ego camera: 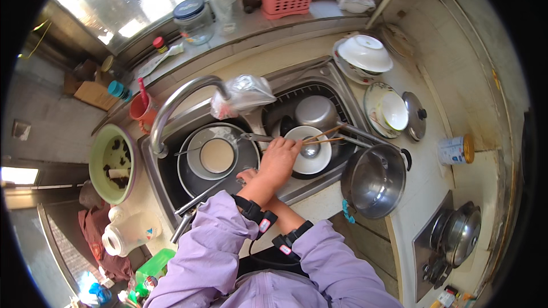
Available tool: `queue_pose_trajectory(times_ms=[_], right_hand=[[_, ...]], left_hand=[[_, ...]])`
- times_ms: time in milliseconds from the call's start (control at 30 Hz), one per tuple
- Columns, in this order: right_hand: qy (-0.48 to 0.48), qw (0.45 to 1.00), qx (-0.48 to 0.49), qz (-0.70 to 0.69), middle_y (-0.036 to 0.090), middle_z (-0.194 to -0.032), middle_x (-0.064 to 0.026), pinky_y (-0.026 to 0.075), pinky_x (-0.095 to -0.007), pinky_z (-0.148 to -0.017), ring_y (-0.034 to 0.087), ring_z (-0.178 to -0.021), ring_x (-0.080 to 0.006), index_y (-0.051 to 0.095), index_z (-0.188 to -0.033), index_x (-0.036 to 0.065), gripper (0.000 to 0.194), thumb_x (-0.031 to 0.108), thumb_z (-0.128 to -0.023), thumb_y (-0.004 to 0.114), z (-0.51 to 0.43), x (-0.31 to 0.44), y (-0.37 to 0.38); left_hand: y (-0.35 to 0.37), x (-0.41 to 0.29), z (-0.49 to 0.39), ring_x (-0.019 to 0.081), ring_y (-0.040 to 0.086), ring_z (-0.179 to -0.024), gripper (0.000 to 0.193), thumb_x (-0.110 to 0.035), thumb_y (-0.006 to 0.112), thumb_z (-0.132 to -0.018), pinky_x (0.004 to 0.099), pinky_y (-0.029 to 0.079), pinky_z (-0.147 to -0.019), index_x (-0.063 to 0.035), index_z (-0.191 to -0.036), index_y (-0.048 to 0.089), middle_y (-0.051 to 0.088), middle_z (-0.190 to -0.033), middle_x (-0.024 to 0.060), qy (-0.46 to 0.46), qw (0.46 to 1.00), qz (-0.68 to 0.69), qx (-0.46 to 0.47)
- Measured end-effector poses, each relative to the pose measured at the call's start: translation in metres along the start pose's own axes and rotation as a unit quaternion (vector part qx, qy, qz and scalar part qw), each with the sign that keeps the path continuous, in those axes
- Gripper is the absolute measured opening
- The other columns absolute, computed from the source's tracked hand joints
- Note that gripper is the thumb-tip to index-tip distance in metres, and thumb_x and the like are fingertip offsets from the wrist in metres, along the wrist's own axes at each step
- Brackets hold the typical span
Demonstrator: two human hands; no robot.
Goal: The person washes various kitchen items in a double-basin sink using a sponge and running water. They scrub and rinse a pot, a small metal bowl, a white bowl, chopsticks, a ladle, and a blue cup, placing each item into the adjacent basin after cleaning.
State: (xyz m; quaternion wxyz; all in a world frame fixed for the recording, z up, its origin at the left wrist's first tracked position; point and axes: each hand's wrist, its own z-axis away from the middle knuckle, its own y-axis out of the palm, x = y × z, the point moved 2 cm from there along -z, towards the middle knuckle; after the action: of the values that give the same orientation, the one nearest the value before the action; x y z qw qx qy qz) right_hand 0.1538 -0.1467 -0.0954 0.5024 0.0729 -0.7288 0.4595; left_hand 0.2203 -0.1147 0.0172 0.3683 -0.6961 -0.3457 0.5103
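Note:
My forearms cross over the double steel sink [299, 194]. My left hand [280, 158] reaches across to the right basin, its fingers curled around wooden chopsticks [323, 136] at the rim of a white bowl [322, 160]. A rounded metal piece [310, 150], seemingly a ladle head, lies in that bowl. A metal handle [257, 137] sticks out left of the same hand. Under my left forearm, my right hand [247, 175] is partly hidden over a large dark pan [199, 190] in the left basin; what it holds is unclear. In that pan sits a metal pot [193, 164] with a pale round item [217, 156] inside.
A curved faucet [182, 90] with a plastic bag [248, 92] at its spout arches over the sink. An empty steel pot [374, 184] stands on the right edge. Bowls [366, 53] and a lid [414, 115] lie beyond; a green basin [111, 132] is left.

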Motion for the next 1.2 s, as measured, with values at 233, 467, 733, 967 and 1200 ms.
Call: queue_pose_trajectory(times_ms=[233, 467, 733, 967, 1200], right_hand=[[0.05, 0.997, -0.021, -0.047, 0.061, -0.116, -0.0185, 0.044, -0.0433, -0.098, 0.058, -0.111, -0.0353, 0.059, -0.118, 0.004, 0.031, 0.018, -0.09, 0.061, -0.009, -0.007, -0.005], [0.069, 0.997, -0.021, -0.009, 0.06, -0.121, -0.0202, 0.048, -0.0436, -0.094, 0.058, -0.111, -0.0412, 0.056, -0.121, 0.001, 0.041, 0.009, -0.084, 0.072, -0.058, 0.01, -0.003], [-0.07, 0.902, 0.298, 0.305, 0.064, -0.114, -0.0124, 0.05, -0.0419, -0.093, 0.061, -0.112, -0.0305, 0.068, -0.102, 0.008, 0.022, 0.006, -0.08, 0.063, -0.103, 0.001, 0.053], [-0.153, 0.873, 0.34, 0.315, 0.069, -0.099, -0.012, 0.053, -0.0439, -0.086, 0.066, -0.099, -0.033, 0.071, -0.098, 0.01, 0.022, 0.006, -0.077, 0.065, -0.113, -0.007, 0.059], [-0.048, 0.887, 0.399, 0.225, 0.072, -0.099, -0.0151, 0.053, -0.0445, -0.085, 0.067, -0.099, -0.0346, 0.074, -0.105, 0.012, 0.032, 0.01, -0.073, 0.069, -0.125, 0.01, 0.055]], left_hand=[[-0.035, 0.028, 0.081, 0.0332, 0.056, -0.118, 0.051, 0.0, 0.059, -0.079, 0.0428, 0.044, -0.103, -0.005, -0.13, 0.059, 0.062, -0.128, 0.0138, -0.074, 0.991, 0.101, -0.044], [-0.046, 0.101, 0.231, 0.0142, 0.065, -0.088, 0.019, -0.004, 0.055, -0.098, 0.0264, 0.053, -0.082, -0.0014, -0.114, 0.067, 0.07, -0.101, 0.0075, -0.498, 0.75, 0.361, -0.242], [-0.049, 0.107, 0.263, 0.01, 0.063, -0.083, 0.022, -0.006, 0.051, -0.101, 0.0232, 0.053, -0.077, 0.0015, -0.118, 0.063, 0.069, -0.099, 0.0071, -0.552, 0.605, 0.509, -0.266], [-0.05, 0.106, 0.274, 0.0102, 0.063, -0.082, 0.023, -0.012, 0.052, -0.102, 0.0247, 0.053, -0.078, 0.0001, -0.119, 0.062, 0.068, -0.098, 0.0055, -0.579, 0.581, 0.52, -0.237], [-0.047, 0.109, 0.263, 0.0117, 0.063, -0.084, 0.026, -0.014, 0.054, -0.102, 0.0253, 0.054, -0.081, -0.0011, -0.124, 0.059, 0.068, -0.1, 0.0054, -0.568, 0.54, 0.581, -0.221]])
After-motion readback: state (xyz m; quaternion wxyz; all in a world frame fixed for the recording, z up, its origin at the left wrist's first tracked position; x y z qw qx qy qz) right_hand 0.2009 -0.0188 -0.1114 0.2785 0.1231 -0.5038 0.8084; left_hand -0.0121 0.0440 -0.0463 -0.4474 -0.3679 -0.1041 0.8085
